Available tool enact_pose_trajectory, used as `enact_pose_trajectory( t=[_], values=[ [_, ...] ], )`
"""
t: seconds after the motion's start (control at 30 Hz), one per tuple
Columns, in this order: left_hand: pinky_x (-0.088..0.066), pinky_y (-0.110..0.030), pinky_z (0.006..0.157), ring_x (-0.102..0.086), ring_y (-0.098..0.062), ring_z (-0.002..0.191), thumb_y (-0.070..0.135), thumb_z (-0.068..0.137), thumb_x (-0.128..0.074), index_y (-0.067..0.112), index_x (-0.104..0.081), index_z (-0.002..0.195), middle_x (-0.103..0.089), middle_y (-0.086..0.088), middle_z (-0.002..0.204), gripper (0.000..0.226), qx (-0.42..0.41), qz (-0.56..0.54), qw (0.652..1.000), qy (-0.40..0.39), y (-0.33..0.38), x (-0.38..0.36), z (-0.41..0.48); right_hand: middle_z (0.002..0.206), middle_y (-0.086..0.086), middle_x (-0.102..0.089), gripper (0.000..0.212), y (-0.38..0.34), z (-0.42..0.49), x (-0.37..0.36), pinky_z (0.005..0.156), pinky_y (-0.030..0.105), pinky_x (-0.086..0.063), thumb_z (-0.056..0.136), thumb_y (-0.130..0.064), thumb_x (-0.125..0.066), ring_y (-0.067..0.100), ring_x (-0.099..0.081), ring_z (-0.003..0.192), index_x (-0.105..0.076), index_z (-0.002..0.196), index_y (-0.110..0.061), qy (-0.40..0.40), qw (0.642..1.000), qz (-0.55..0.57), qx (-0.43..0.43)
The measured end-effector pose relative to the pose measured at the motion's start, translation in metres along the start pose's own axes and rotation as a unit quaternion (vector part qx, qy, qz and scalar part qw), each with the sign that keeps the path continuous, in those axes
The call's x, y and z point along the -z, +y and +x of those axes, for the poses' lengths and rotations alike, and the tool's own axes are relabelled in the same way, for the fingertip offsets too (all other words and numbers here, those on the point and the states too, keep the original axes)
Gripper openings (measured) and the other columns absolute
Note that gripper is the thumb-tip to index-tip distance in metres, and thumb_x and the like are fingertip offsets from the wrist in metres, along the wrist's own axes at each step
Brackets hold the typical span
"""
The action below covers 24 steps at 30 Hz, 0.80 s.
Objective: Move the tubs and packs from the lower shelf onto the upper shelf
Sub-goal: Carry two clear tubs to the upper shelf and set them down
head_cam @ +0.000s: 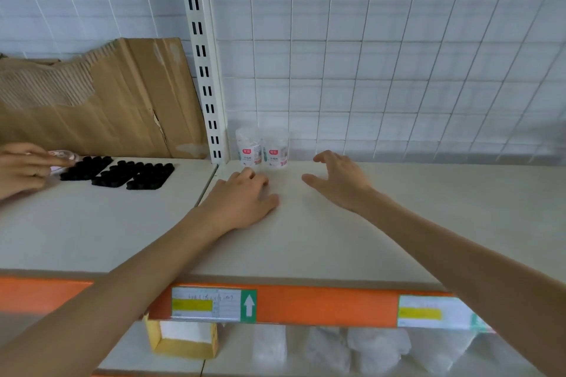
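At the back of the upper shelf (367, 239), against the wire grid (398, 70) beside the slotted post (202, 70): two clear tubs (262, 147), upright, touching side by side. Just before them, left hand (242, 202) palm-down near the shelf, fingers loosely curled, holding nothing; right hand (340, 180) spread open and empty, thumb out, close beside the right tub. Below the orange shelf edge (321, 306), on the lower shelf (159, 364): pale packs (376, 349), blurred, and a yellow box (183, 343), not yet moved. Off to the left, another person's hand (21, 168) at black trays (119, 171), cardboard (107, 101) behind.

Risks, judged from this: a careless pull-back clipping the light tubs and toppling them; soft packs snagging under the orange lip when lifted; new items crowding the tubs against the grid.
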State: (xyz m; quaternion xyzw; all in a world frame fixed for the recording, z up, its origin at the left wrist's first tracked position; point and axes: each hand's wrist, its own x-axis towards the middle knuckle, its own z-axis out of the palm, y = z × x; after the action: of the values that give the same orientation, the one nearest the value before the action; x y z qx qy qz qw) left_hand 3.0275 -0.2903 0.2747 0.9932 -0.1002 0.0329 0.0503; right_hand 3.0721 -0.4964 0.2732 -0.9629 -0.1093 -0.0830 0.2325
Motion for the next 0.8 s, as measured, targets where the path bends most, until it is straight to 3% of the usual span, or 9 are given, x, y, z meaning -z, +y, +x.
enact_pose_trajectory(
  t=[0.07, 0.23, 0.4, 0.8],
  values=[
    [-0.041, -0.038, 0.095, -0.046, -0.022, 0.124, 0.057, 0.097, -0.039, 0.022, -0.051, 0.131, -0.047, -0.003, 0.139, 0.051, -0.001, 0.009, 1.000, -0.011, 0.009, 0.007, -0.003, 0.145, 0.002, -0.046, 0.055, 0.009, -0.020, 0.014, 0.105, 0.035, -0.032, 0.095, -0.050, -0.053, 0.022, -0.039, 0.134, -0.044, 0.139, -0.018, 0.001, 0.999, -0.034, -0.001],
    [-0.037, -0.037, 0.102, -0.044, -0.023, 0.134, 0.054, 0.097, -0.046, 0.020, -0.045, 0.144, -0.045, -0.002, 0.149, 0.059, -0.050, 0.000, 0.996, 0.076, 0.045, 0.019, -0.023, 0.145, 0.005, -0.046, 0.053, 0.027, -0.067, 0.038, 0.107, 0.037, -0.032, 0.097, -0.052, -0.048, 0.024, -0.039, 0.135, -0.047, 0.137, -0.018, 0.006, 0.998, -0.065, -0.016],
    [-0.039, -0.038, 0.103, -0.043, -0.024, 0.135, 0.053, 0.095, -0.050, 0.018, -0.041, 0.147, -0.043, -0.005, 0.151, 0.063, -0.063, 0.008, 0.996, 0.056, 0.090, 0.023, -0.051, 0.144, 0.007, -0.047, 0.053, 0.037, -0.111, 0.061, 0.107, 0.038, -0.031, 0.096, -0.053, -0.048, 0.026, -0.038, 0.135, -0.047, 0.137, -0.019, 0.009, 0.997, -0.074, -0.029],
    [-0.036, -0.035, 0.102, -0.047, -0.025, 0.131, 0.051, 0.094, -0.052, 0.019, -0.046, 0.143, -0.049, -0.005, 0.146, 0.059, -0.071, -0.002, 0.990, 0.122, 0.191, 0.019, -0.162, 0.146, 0.007, -0.044, 0.052, 0.053, -0.248, 0.099, 0.107, 0.039, -0.031, 0.097, -0.051, -0.049, 0.027, -0.039, 0.134, -0.048, 0.137, -0.018, 0.044, 0.997, -0.056, 0.012]
  ],
)
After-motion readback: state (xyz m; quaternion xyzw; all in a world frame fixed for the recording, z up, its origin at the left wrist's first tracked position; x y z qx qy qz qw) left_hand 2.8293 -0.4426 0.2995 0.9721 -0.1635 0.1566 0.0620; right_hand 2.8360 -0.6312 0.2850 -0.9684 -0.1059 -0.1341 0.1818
